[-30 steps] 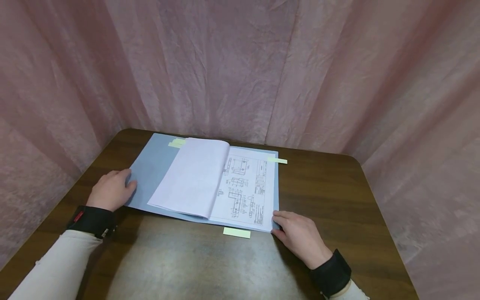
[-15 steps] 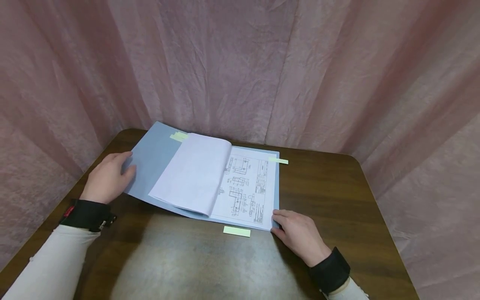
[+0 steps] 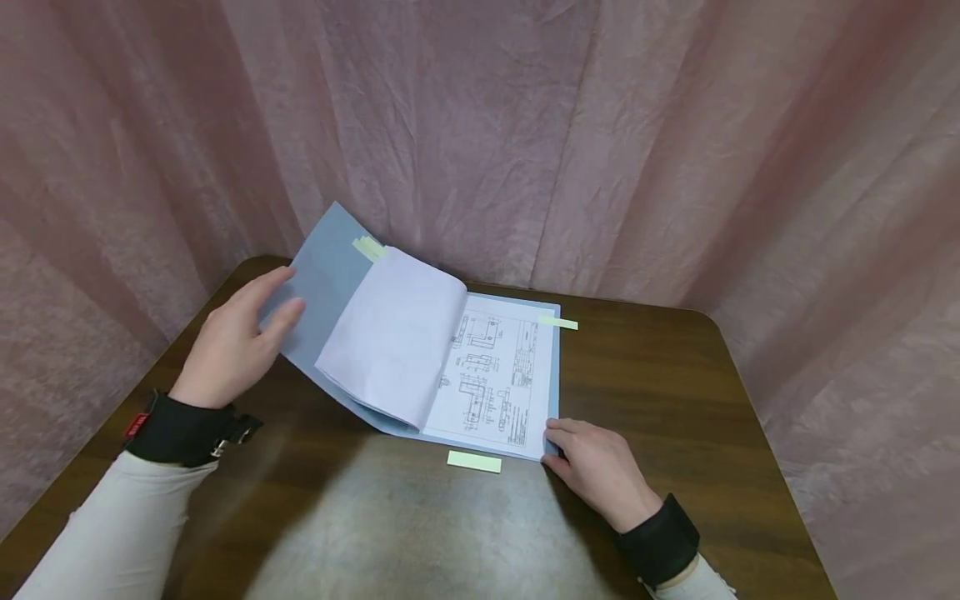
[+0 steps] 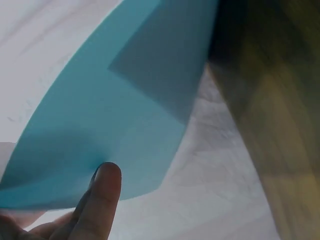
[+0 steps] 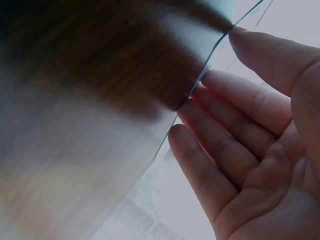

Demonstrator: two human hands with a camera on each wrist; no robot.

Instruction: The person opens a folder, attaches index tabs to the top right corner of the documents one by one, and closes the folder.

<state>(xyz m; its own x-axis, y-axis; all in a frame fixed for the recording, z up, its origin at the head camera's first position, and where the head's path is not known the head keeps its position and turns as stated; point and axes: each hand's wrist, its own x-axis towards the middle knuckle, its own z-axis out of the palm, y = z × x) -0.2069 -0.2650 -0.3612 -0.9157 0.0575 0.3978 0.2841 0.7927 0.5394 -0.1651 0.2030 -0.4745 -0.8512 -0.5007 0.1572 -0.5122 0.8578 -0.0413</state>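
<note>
A blue paper folder (image 3: 318, 279) lies spread on the table, its left cover tilted up off the tabletop. My left hand (image 3: 236, 342) pinches that cover's outer edge; in the left wrist view the thumb (image 4: 104, 192) presses the inner face of the folder (image 4: 100, 110), with other fingers behind it. A blank white sheet (image 3: 401, 333) leans with the cover, curving down to the spine. On the right side rests a page of technical drawings (image 3: 487, 392). My right hand (image 3: 600, 475) touches the folder's near right corner, and its fingers (image 5: 200, 170) reach along the edge in the right wrist view.
Pale green paper strips (image 3: 369, 248) stick out at the top of the left sheets. Another green strip (image 3: 558, 322) crosses the right edge, and one (image 3: 474, 462) sits below the folder. A pink curtain (image 3: 480, 125) hangs behind the brown wooden table (image 3: 645, 375).
The left hand has raised the folder's left cover off the table and swung it up toward the right, tilting the blank sheet with it. My right hand stays at the corner.
</note>
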